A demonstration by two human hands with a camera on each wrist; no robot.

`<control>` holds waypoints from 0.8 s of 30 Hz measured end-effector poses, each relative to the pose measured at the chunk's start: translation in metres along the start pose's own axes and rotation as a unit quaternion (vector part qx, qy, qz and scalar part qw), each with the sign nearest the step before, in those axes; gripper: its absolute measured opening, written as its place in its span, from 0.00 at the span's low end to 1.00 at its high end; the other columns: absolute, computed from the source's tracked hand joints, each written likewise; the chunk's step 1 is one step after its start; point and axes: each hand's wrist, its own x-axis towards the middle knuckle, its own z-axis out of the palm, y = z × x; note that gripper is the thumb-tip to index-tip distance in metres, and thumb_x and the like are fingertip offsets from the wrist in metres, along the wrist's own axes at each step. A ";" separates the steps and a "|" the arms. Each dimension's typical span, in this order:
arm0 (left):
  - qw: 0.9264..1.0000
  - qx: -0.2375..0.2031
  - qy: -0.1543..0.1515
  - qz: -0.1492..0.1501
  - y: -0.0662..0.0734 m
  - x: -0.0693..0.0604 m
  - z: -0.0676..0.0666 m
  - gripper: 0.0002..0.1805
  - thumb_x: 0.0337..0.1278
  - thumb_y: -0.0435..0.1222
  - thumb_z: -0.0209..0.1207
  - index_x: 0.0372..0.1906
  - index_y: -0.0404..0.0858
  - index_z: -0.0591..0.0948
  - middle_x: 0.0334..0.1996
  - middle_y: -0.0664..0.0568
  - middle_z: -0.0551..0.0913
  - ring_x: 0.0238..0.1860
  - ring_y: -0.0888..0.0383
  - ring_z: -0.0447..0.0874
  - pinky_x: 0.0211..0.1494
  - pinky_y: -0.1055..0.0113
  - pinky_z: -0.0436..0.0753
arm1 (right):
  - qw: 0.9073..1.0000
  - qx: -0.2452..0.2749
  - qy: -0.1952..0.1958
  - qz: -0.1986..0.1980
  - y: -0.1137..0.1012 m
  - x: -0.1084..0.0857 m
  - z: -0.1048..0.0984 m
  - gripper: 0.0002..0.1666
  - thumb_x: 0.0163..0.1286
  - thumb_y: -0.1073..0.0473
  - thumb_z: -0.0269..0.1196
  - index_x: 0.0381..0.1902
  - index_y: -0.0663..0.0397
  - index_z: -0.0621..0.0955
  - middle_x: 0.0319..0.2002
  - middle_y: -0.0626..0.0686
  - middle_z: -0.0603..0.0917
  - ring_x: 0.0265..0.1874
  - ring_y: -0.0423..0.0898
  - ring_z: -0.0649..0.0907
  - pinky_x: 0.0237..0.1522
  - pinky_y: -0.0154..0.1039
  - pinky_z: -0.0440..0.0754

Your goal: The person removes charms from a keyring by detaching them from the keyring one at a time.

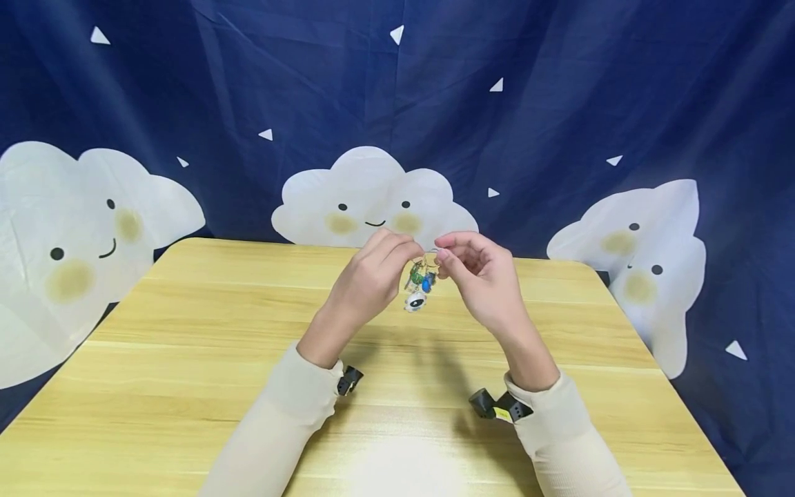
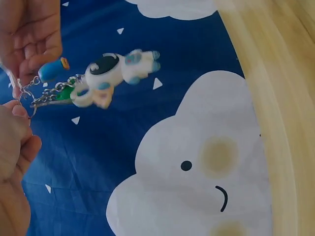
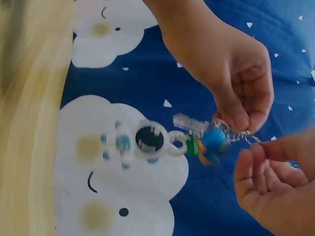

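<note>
Above the table, both hands hold a bunch of keychain charms by its thin metal ring (image 2: 35,109). My left hand (image 1: 373,273) pinches the ring between thumb and fingers. On the other side, my right hand (image 1: 486,279) grips the ring with thumb and fingertips. Below hang a white astronaut charm (image 1: 415,301) with a dark visor, a blue charm (image 2: 51,70) and a green piece (image 3: 192,146) on small chains. A clear piece (image 3: 189,122) also dangles there, blurred. Fingers partly hide the ring.
A light wood table (image 1: 248,400) lies beneath the hands. Behind it hangs a dark blue curtain (image 1: 348,83) printed with white smiling clouds and small triangles. Each wrist wears a small black camera (image 1: 350,380).
</note>
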 end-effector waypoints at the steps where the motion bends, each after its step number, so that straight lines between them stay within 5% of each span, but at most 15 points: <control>1: 1.000 0.001 0.002 -0.004 -0.001 0.000 0.000 0.08 0.65 0.18 0.57 0.40 0.30 0.83 0.39 0.43 0.85 0.41 0.49 0.80 0.49 0.66 0.82 | 1.000 -0.014 -0.008 0.006 -0.001 0.000 -0.001 0.09 0.72 0.70 0.64 0.48 0.64 0.84 0.31 0.62 0.85 0.28 0.48 0.84 0.31 0.33 0.81; 8: 1.000 -0.006 0.012 -0.016 -0.002 0.000 -0.003 0.07 0.67 0.20 0.58 0.40 0.31 0.84 0.40 0.44 0.84 0.40 0.49 0.80 0.47 0.65 0.82 | 0.995 -0.081 -0.053 0.032 -0.005 0.001 -0.003 0.09 0.73 0.68 0.64 0.48 0.64 0.85 0.33 0.59 0.87 0.31 0.48 0.84 0.31 0.30 0.81; 17: 0.994 -0.087 0.020 -0.059 -0.003 0.001 -0.001 0.02 0.68 0.26 0.61 0.41 0.32 0.83 0.40 0.45 0.85 0.41 0.50 0.80 0.51 0.58 0.80 | 0.996 -0.082 -0.004 -0.041 0.001 0.000 0.000 0.07 0.74 0.65 0.64 0.40 0.66 0.85 0.26 0.55 0.85 0.24 0.44 0.84 0.27 0.31 0.81; 21: 0.982 -0.159 0.015 -0.099 -0.002 0.001 0.002 0.03 0.70 0.28 0.60 0.43 0.31 0.82 0.38 0.46 0.86 0.40 0.53 0.84 0.49 0.61 0.82 | 0.991 -0.102 0.021 -0.087 0.001 -0.001 0.002 0.05 0.74 0.67 0.64 0.40 0.65 0.85 0.24 0.54 0.85 0.22 0.45 0.83 0.24 0.30 0.79; 24: 0.965 -0.215 0.010 -0.152 0.000 0.000 0.004 0.03 0.69 0.28 0.61 0.43 0.32 0.81 0.36 0.47 0.88 0.38 0.55 0.87 0.42 0.65 0.84 | 0.985 -0.126 0.037 -0.112 0.001 -0.001 0.002 0.04 0.73 0.68 0.64 0.40 0.65 0.85 0.24 0.53 0.85 0.21 0.44 0.82 0.25 0.28 0.80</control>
